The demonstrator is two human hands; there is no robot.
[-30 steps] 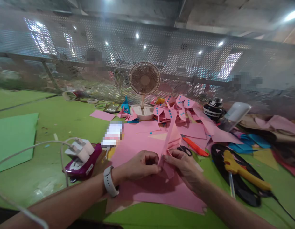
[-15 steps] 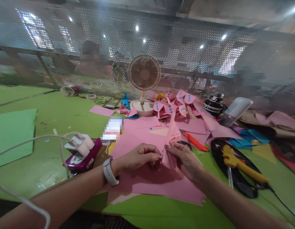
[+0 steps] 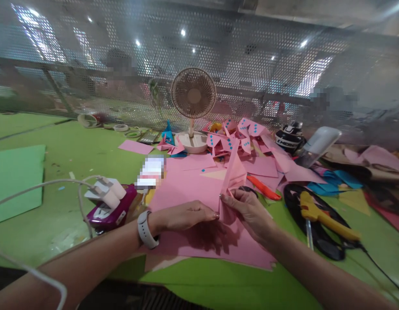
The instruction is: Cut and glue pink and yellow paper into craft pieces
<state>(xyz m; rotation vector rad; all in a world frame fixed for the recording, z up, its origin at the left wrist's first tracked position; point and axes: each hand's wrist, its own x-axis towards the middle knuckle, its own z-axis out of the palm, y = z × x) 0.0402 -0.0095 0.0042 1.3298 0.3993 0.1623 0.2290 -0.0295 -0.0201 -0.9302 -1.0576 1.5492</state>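
My right hand (image 3: 252, 213) pinches a folded piece of pink paper (image 3: 232, 181) between thumb and fingers, holding it upright with its tall point away from me. Beside it, my left hand (image 3: 186, 215), with a pale watch band on the wrist, stretches its fingers toward the fold's lower left edge. A fingertip is at that edge; whether it presses there I cannot tell. The left hand's lower fingers are partly hidden in shadow. Under both hands lie large pink sheets (image 3: 183, 185) with a small blue diamond on them.
A fan (image 3: 193, 95) stands behind folded pink pieces with blue diamonds (image 3: 251, 129). To the right are an orange-red cutter (image 3: 264, 188) and a yellow glue gun (image 3: 328, 221) on a black tray. A phone (image 3: 150, 172), purple power block (image 3: 112, 215) and white cables lie left.
My left fingers have loosened from a curled pinch and stretched out beside the fold. My right hand keeps its grip on the paper. The view has shifted slightly.
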